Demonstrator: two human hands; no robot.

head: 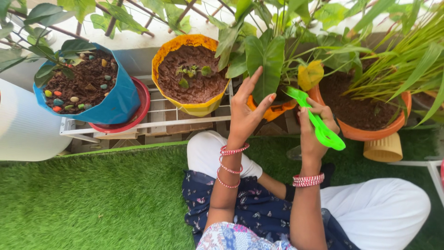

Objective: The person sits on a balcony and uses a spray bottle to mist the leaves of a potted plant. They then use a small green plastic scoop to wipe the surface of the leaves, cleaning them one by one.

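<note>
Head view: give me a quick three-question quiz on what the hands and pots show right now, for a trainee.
1. True or false: the right hand grips a bright green scissor-like tool.
2. Multiple choice: the left hand, fingers spread, is raised in front of A) the blue pot, B) a large dark green leaf, C) the white container.
3. Fill in: the blue pot with coloured pebbles on its soil stands in a ____ saucer.

Key: 1 true. 2 B; whether it touches the leaf cannot be told. 3 red.
</note>
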